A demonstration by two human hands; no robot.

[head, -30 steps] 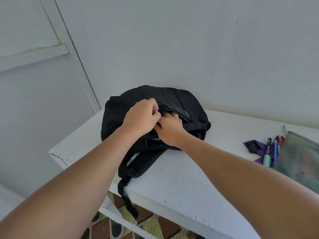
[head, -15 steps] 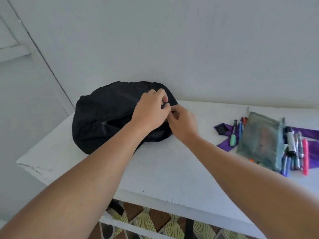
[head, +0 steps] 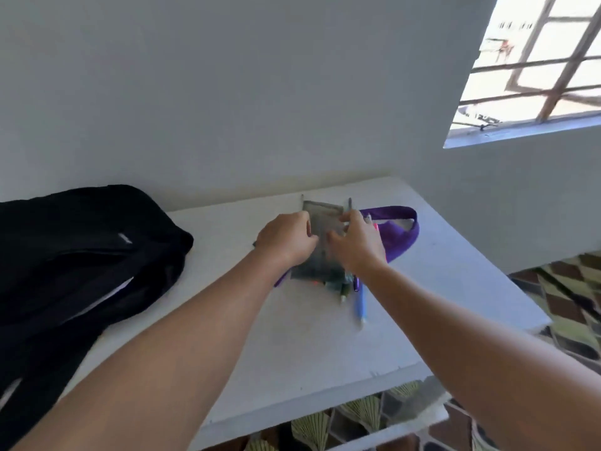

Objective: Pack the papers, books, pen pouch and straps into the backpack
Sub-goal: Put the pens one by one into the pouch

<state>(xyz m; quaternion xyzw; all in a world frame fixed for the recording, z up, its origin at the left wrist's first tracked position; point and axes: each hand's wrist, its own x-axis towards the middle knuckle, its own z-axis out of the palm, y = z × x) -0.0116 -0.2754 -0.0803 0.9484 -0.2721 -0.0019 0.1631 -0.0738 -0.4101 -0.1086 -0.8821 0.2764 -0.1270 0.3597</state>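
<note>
Both hands left the black fabric backpack (head: 81,252) at the desk's left edge; left hand (head: 286,240) and right hand (head: 356,244) now grasp, seemingly, the blurry grey mesh pen pouch (head: 320,242).

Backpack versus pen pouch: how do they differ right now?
The backpack is black, opaque and untouched at the table's left; the pen pouch is grey-green, see-through, and gripped by the left hand and right hand. The backpack is far larger. Both lie on the table.
</note>
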